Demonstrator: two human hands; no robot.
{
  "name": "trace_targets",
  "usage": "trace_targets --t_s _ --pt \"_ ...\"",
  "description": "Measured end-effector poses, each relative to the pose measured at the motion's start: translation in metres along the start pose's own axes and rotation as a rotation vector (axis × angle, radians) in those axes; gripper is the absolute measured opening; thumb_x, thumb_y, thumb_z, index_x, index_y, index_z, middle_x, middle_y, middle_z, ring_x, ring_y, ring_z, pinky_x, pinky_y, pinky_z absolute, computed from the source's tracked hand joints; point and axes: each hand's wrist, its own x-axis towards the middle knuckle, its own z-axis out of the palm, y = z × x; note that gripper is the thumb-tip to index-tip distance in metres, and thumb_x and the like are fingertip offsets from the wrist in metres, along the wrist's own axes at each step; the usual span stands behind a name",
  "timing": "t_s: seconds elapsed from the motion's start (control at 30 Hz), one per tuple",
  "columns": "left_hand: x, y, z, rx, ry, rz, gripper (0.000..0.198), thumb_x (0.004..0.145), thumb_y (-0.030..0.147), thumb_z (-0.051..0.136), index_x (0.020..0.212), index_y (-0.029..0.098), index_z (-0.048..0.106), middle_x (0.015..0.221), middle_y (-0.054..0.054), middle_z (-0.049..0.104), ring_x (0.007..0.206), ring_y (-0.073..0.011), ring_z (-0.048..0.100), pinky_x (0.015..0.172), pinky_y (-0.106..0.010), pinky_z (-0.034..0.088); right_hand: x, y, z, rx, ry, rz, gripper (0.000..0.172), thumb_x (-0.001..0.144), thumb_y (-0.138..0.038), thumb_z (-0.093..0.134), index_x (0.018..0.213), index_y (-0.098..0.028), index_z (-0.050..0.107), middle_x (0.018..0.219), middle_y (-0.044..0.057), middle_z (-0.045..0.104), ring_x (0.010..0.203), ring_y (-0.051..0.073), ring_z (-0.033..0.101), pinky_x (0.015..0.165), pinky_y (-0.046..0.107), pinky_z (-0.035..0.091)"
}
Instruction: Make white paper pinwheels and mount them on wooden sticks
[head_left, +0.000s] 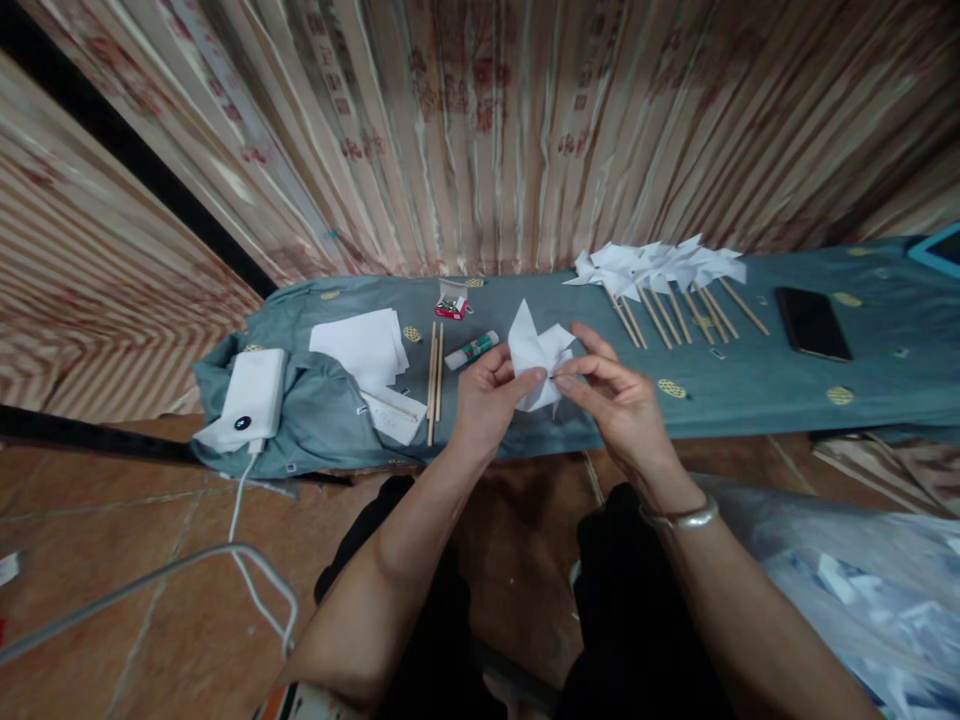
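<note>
A white paper pinwheel (531,348) is held up over the front of the cloth-covered bench, with no stick visible on it. My left hand (486,396) grips it from the left, thumb pressed near its centre. From the right, my right hand (619,396) pinches at the middle of the pinwheel; a tiny dark thing shows at the fingertips, too small to name for sure. Left of the hands lie a glue stick (472,350), a few wooden sticks (433,385) and a small red box of metal pins (450,303) with its lid up.
Finished paper pinwheels (660,268) on sticks lie in a row at the back right, near a dark phone (812,323). White paper sheets (364,345) and a white power bank (252,396) with a cable are on the left. A plastic bag (847,580) stands at lower right.
</note>
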Motion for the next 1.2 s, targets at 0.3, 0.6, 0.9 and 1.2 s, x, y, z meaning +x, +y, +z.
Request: trace_targets --t_s 0.3,0.6,0.9,1.2 --pt "0.001 -0.002 -0.001 0.008 -0.003 -0.019 0.049 0.051 0.031 0.089 0.094 0.017 0.071 0.081 -0.002 0.077 0.071 -0.0181 0.069 0.068 -0.029 0.053 0.001 0.005 -0.001 0.008 0.000 0.040 0.023 0.068 -0.045 0.081 0.076 -0.025 0.073 0.147 0.004 0.050 0.138 0.029 0.042 0.115 0.049 0.030" --pt "0.001 -0.004 -0.001 0.040 -0.003 -0.008 0.048 0.053 0.032 0.089 0.095 0.018 0.071 0.083 -0.002 0.077 0.076 -0.0197 0.070 0.070 -0.030 0.053 0.002 0.004 -0.001 0.012 -0.001 0.030 0.025 0.066 -0.047 0.082 0.075 -0.025 0.073 0.146 0.005 0.052 0.138 0.029 0.042 0.116 0.049 0.029" --pt "0.001 -0.004 -0.001 0.036 0.006 -0.012 0.047 0.052 0.030 0.088 0.093 0.017 0.069 0.081 -0.002 0.077 0.073 -0.0190 0.069 0.068 -0.028 0.053 0.001 0.006 -0.002 -0.003 -0.019 0.041 0.022 0.069 -0.044 0.080 0.077 -0.025 0.073 0.148 0.004 0.050 0.136 0.027 0.046 0.114 0.048 0.033" --pt "0.006 -0.005 -0.004 0.011 0.056 0.014 0.040 0.055 0.026 0.085 0.091 0.017 0.070 0.082 -0.002 0.077 0.072 -0.0167 0.069 0.070 -0.028 0.053 0.001 -0.005 -0.006 -0.039 0.023 -0.010 0.016 0.071 -0.039 0.078 0.075 -0.025 0.072 0.146 0.004 0.051 0.139 0.028 0.041 0.117 0.049 0.027"
